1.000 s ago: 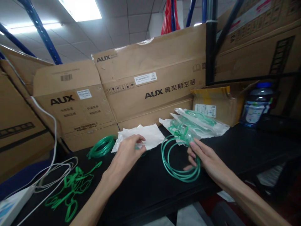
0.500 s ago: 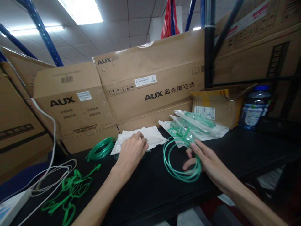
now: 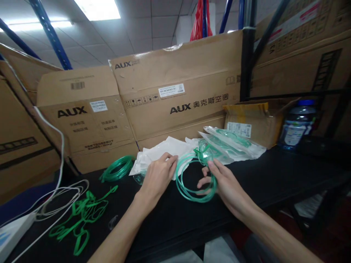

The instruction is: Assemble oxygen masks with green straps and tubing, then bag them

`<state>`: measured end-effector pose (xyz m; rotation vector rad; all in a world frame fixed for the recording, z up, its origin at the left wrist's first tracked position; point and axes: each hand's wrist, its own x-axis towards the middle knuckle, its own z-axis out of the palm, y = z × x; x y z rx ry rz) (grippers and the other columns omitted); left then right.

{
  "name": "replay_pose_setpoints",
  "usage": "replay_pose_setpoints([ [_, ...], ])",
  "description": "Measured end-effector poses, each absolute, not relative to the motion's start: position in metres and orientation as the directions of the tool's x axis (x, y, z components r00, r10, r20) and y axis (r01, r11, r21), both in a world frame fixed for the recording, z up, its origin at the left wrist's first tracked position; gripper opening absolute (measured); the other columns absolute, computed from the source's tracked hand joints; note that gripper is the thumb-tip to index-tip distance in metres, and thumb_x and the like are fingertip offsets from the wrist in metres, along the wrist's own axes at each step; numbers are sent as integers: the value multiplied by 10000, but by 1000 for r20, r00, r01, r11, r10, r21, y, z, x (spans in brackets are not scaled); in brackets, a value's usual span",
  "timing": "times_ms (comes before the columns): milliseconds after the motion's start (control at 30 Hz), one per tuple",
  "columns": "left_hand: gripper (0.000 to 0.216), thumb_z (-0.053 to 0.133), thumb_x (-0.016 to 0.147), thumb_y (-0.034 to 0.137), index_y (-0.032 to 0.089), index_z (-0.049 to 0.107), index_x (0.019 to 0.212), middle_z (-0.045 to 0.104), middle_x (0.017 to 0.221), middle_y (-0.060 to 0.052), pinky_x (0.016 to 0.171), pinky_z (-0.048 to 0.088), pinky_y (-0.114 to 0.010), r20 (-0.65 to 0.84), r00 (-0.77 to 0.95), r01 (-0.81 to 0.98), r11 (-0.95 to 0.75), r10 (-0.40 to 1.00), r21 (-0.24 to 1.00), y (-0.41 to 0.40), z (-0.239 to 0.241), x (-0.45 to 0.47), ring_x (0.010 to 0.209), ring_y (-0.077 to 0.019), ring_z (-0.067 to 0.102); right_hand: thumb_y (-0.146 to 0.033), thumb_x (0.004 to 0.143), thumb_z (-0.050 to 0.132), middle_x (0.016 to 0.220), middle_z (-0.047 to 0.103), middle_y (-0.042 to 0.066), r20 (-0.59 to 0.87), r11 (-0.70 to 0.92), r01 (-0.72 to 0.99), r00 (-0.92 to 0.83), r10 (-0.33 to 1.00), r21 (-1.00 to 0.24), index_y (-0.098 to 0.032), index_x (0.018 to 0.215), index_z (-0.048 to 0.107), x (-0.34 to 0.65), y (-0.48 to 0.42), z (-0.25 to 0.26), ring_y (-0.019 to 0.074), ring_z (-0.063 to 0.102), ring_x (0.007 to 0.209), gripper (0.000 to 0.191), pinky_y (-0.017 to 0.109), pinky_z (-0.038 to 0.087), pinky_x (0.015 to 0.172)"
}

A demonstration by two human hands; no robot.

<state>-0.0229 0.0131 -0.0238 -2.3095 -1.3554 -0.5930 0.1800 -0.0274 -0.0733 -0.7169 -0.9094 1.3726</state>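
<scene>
A black surface (image 3: 255, 182) stands in front of stacked cardboard boxes (image 3: 178, 102). A green tubing coil (image 3: 192, 197) lies on it between both hands, its top end at a clear mask (image 3: 204, 151). The right hand (image 3: 222, 184) has its grip closed on the coil's right side, thumb under the strands and fingers over them, forearm low. The left hand (image 3: 157, 177) lies flat with fingers spread on white packets (image 3: 164, 148), just beside the coil. Green straps (image 3: 82, 215) lie well apart to the left.
</scene>
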Motion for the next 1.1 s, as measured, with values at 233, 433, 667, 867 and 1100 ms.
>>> replay_pose_setpoints([
  [233, 329, 487, 1034, 220, 213, 676, 1303, 693, 1133, -85, 677, 560, -267, 599, 426, 871, -486, 678, -70, 6, -32, -13, 755, -169, 718, -633, 778, 745, 824, 525, -68, 119, 184, -397, 181, 976, -899, -246, 948, 487, 169, -17, -83, 165, 717, 553, 495, 363, 653, 470],
  [433, 302, 520, 1017, 217, 235, 690, 1267, 711, 1050, -58, 648, 530, -244, 614, 422, 862, -506, 667, -42, 7, -37, -2, 773, -172, 718, -609, 865, 684, 849, 559, -61, 217, 246, -395, 118, 969, -885, -272, 1044, 453, 158, -19, -86, 168, 731, 650, 447, 308, 653, 531],
  [667, 297, 518, 1050, 379, 182, 721, 961, 764, 869, -56, 707, 498, -262, 679, 308, 884, -464, 667, 55, 17, -34, -6, 767, -197, 730, -573, 884, 680, 897, 594, -33, 250, 240, -373, 22, 968, -896, -275, 1228, 444, 154, -29, -82, 183, 722, 684, 513, 384, 685, 570],
  [867, 213, 542, 1044, 275, 179, 708, 1135, 780, 993, -63, 798, 521, -267, 672, 378, 831, -553, 637, 56, 21, -29, -11, 881, -201, 741, -544, 849, 737, 875, 601, -26, 242, 211, -358, -45, 969, -910, -256, 1197, 529, 155, -31, -82, 173, 709, 629, 496, 389, 683, 564],
  [1100, 191, 608, 986, 180, 202, 742, 1119, 734, 908, -39, 718, 521, -251, 640, 461, 792, -610, 615, 15, 19, -26, -16, 787, -184, 713, -542, 840, 749, 874, 608, -18, 230, 202, -369, -34, 973, -907, -247, 1213, 572, 156, -32, -81, 165, 696, 625, 508, 409, 691, 590],
])
